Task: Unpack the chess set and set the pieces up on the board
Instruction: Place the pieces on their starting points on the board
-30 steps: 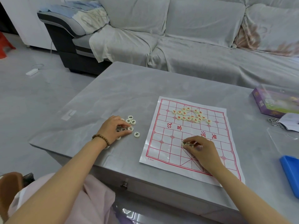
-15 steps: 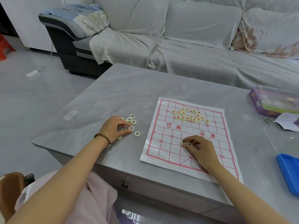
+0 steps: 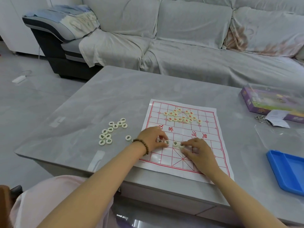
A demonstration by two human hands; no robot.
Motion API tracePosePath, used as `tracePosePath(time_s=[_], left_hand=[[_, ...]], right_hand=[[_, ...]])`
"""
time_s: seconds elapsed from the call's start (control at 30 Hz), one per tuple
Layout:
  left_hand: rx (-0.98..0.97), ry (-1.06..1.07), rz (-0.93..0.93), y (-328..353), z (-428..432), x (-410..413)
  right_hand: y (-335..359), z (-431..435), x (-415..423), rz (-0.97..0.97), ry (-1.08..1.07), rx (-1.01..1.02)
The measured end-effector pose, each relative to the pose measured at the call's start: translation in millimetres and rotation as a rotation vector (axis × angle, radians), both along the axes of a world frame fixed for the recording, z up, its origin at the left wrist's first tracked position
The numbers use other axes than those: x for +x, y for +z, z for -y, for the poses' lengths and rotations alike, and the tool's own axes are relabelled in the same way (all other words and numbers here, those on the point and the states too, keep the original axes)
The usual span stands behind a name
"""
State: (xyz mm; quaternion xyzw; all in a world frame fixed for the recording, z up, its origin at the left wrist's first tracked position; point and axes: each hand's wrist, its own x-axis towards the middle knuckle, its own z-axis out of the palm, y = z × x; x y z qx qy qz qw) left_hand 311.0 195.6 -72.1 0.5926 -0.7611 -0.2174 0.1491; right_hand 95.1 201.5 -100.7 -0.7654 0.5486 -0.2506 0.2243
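Gray cloth covers the long sofa (image 3: 197, 38) at the back of the room, and a gray table (image 3: 115, 96) stands in front of it. On the table lies the board (image 3: 205, 134), a white sheet with a red grid, its near edge close to the table's front edge. To the right, well apart from the board, a blue tray (image 3: 289, 171) sits at the table's near right. A purple box (image 3: 263, 102) lies farther back on that side, with a slip of paper (image 3: 278, 119) and a small metal chain (image 3: 261, 119) just beside it.

Both bare arms reach in from below. The left hand (image 3: 151, 137), with a bead bracelet (image 3: 143, 145) on its wrist, rests over the board's left edge. The right hand (image 3: 197, 150) rests on the board's near half.

Red-lettered pieces (image 3: 181, 116) lie bunched on the board's far half. Dark-lettered pieces (image 3: 111, 130) lie in a loose pile on the bare table left of the board, and a single piece (image 3: 128, 137) sits between that pile and the left wrist.

Four pieces form a short row between the hands. The left thumb and forefinger are curled round the second piece (image 3: 167, 142) in a pinch. The right thumb and forefinger pinch the last piece (image 3: 181, 146) at the row's right end.
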Motion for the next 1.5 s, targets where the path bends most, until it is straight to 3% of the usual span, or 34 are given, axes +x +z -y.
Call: tracePosePath(time_s=[0.23, 0.37, 0.47, 0.63, 0.7, 0.97, 1.17, 1.5], left_hand=[[-0.015, 0.046, -0.113, -11, -10, 6], [-0.117, 0.152, -0.033, -9, -23, 58], [-0.162, 0.282, -0.084, -13, -38, 111], [-0.064, 0.354, -0.018, -15, -66, 170], [-0.078, 0.377, -0.079, -19, -73, 182], [-0.058, 0.354, -0.284, -28, -77, 187], [-0.049, 0.334, -0.298, -27, -76, 189], [-0.073, 0.347, -0.217, -24, -74, 181]], right_hand=[[4, -3, 14, 0.056, 0.005, -0.055], [12, 0, 53, 0.086, 0.136, -0.026], [17, 1, 97, 0.084, 0.249, 0.031], [11, 6, 164, -0.013, 0.398, 0.048], [12, 6, 181, -0.009, 0.426, 0.054], [13, 1, 215, 0.092, 0.498, 0.136], [11, 2, 220, 0.094, 0.549, 0.098], [11, 3, 200, 0.161, 0.400, 0.063]])
